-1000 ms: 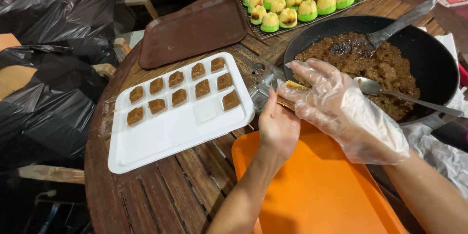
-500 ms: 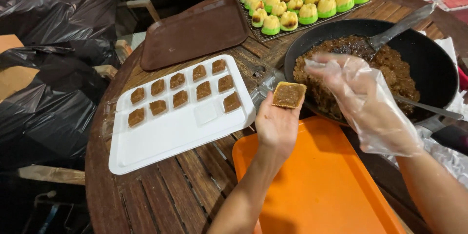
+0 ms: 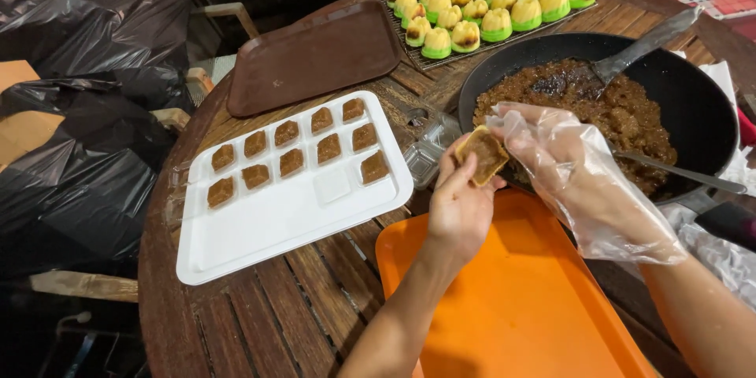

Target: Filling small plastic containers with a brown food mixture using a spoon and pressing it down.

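Note:
My left hand (image 3: pixel 457 209) holds a small square pastry piece topped with brown filling (image 3: pixel 483 154) between thumb and fingers, above the table's middle. My right hand (image 3: pixel 579 177), in a loose clear plastic glove, touches that piece with its fingertips at the near rim of a black pan (image 3: pixel 709 110) of brown filling (image 3: pixel 630 106). A metal spoon (image 3: pixel 677 173) lies in the pan beside the gloved hand. Left of my hands, a white tray (image 3: pixel 260 228) carries several brown filled squares (image 3: pixel 291 161) in two rows.
An orange tray (image 3: pixel 520 307) lies under my forearms on the round wooden table (image 3: pixel 260 323). A brown tray (image 3: pixel 315 55) and a rack of yellow-green moulded cakes (image 3: pixel 488 4) sit at the back. A spatula (image 3: pixel 646 47) rests in the pan. Black plastic bags (image 3: pixel 71 110) lie left.
My left hand raised the filled square out from under the gloved hand, then tilted it toward the pan. My gloved right hand lifted off and came back onto the piece.

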